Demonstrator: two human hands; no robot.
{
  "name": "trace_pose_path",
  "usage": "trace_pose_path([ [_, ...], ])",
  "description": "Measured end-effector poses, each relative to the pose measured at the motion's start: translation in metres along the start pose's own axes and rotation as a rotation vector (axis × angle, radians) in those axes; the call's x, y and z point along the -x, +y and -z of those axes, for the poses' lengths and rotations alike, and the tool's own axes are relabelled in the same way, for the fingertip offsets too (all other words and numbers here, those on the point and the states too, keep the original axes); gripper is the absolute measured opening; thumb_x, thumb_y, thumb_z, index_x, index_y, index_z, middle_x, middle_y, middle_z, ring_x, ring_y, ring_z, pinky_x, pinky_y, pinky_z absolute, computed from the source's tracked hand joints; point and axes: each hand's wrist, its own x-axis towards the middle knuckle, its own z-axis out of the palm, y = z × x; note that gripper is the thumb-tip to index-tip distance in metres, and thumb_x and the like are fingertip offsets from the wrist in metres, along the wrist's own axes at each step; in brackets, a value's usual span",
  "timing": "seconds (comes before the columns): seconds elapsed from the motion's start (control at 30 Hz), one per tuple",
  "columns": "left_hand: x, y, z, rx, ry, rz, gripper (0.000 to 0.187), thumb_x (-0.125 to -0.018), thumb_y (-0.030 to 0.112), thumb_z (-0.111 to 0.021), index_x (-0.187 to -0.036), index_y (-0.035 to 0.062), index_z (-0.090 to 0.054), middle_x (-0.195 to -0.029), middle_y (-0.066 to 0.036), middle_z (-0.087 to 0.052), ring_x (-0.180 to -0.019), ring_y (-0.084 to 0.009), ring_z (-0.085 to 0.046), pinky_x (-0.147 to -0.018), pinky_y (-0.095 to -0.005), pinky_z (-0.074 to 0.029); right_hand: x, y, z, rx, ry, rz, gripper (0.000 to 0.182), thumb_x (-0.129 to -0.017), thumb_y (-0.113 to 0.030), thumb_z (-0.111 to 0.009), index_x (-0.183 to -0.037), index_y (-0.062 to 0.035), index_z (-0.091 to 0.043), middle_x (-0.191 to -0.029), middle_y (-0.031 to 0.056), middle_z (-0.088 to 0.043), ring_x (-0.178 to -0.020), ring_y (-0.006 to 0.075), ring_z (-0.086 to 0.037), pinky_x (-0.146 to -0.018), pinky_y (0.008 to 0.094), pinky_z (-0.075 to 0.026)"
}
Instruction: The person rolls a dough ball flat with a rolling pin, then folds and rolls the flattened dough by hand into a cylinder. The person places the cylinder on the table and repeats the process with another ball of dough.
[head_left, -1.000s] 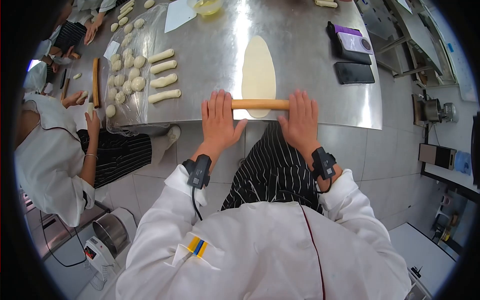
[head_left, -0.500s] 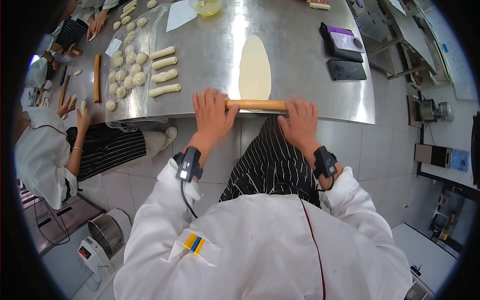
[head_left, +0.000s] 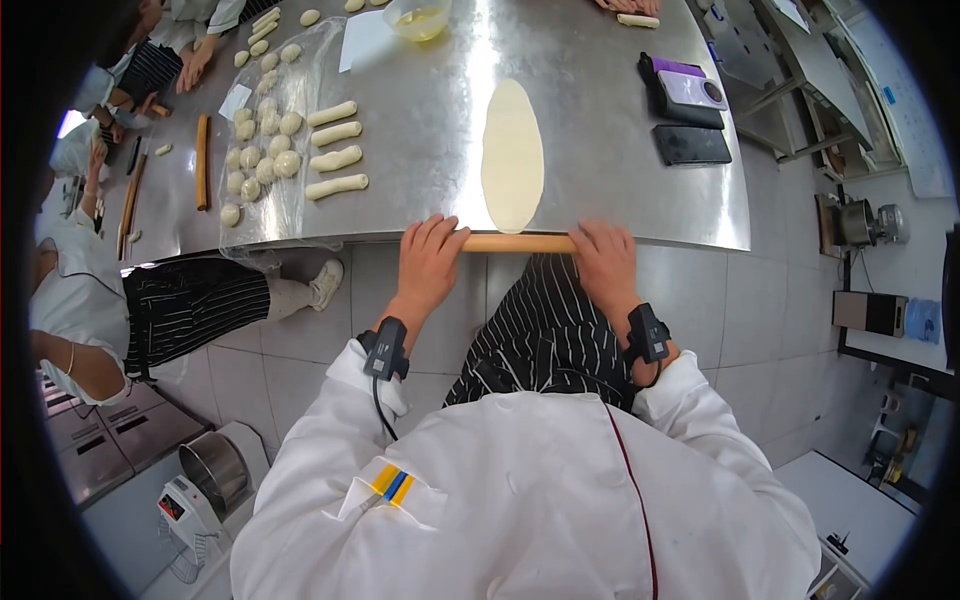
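- My left hand grasps the left end of a wooden rolling pin, fingers curled over the wood; how tightly they press, I cannot tell.
- My right hand holds the other end in the same way, its fingers slightly blurred.
- The pin lies crosswise between my hands, along the near edge of the metal table; I cannot tell whether it rests on the edge.
- A long, flat oval of dough lies on the metal just beyond the pin, pointing away from me. Its near end comes right up to the wood; whether they touch, I cannot tell.
- To the left of the oval, well apart from it, four dough rolls lie in a column.
- Beside them, a group of dough balls sits at a clear plastic sheet.
- Farther off stands a bowl of yellowish liquid, next to a white card.
- On the right of the table lie a lilac phone and a dark phone, near each other.
- A co-worker in a striped apron stands at my left.
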Motion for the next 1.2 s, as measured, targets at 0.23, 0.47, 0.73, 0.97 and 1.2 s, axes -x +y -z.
trace_pose_path([
  [0.23, -0.049, 0.003, 0.048, 0.117, 0.241, 0.006, 0.048, -0.073, 0.011, -0.071, -0.119, 0.0102, -0.060, -0.114, -0.011, -0.059, -0.106, -0.0321, -0.054, -0.095, -0.0467, -0.037, -0.013, 0.018, 0.036, -0.147, 0.042, -0.069, 0.032, -0.076, -0.012, -0.069, -0.107, -0.0108, -0.064, -0.101, 0.0085, -0.058, -0.097, 0.0302, -0.055, -0.085, 0.0429, -0.042],
  [0.47, -0.060, 0.009, -0.011, 0.336, -0.090, -0.247, 0.062, -0.060, 0.024, -0.082, -0.116, 0.0107, -0.060, -0.119, -0.016, -0.056, -0.110, -0.0365, -0.055, -0.094, -0.0505, -0.045, -0.064, 0.075, -0.013, -0.068, 0.098, -0.468, 0.033, -0.085, -0.018, -0.066, -0.111, 0.0004, -0.059, -0.099, 0.0212, -0.057, -0.094, 0.0408, -0.054, -0.081, 0.0486, -0.044],
  [0.73, -0.066, 0.018, -0.024, 0.264, 0.136, -0.322, 0.011, -0.071, 0.020, -0.065, -0.075, 0.0107, -0.060, -0.085, -0.006, -0.052, -0.094, -0.0255, -0.054, -0.087, -0.0413, -0.041, -0.064, 0.087, -0.022, 0.023, 0.132, -0.506, 0.046, -0.080, -0.016, -0.067, -0.121, 0.0012, -0.055, -0.111, 0.0232, -0.056, -0.104, 0.0420, -0.052, -0.090, 0.0508, -0.041],
  [0.97, -0.073, 0.011, -0.047, 0.303, 0.124, -0.356, 0.009, -0.075, 0.021, -0.062, -0.080, 0.0127, -0.061, -0.085, -0.004, -0.060, -0.090, -0.0228, -0.057, -0.086, -0.0378, -0.043, -0.082, 0.020, 0.001, -0.451, -0.093, 0.214, 0.067, -0.065, -0.028, -0.084, -0.119, -0.0014, -0.057, -0.117, 0.0202, -0.057, -0.109, 0.0403, -0.053, -0.095, 0.0479, -0.042],
  [1.2, -0.087, 0.017, -0.025, 0.487, -0.279, -0.084, 0.014, -0.079, 0.021, -0.063, -0.086, 0.0085, -0.062, -0.086, -0.011, -0.064, -0.085, -0.0319, -0.060, -0.079, -0.0416, -0.048, -0.093, -0.014, -0.028, -0.506, -0.076, 0.247, 0.036, -0.069, -0.018, -0.081, -0.097, -0.0066, -0.062, -0.098, 0.0132, -0.064, -0.095, 0.0360, -0.059, -0.084, 0.0454, -0.046],
])
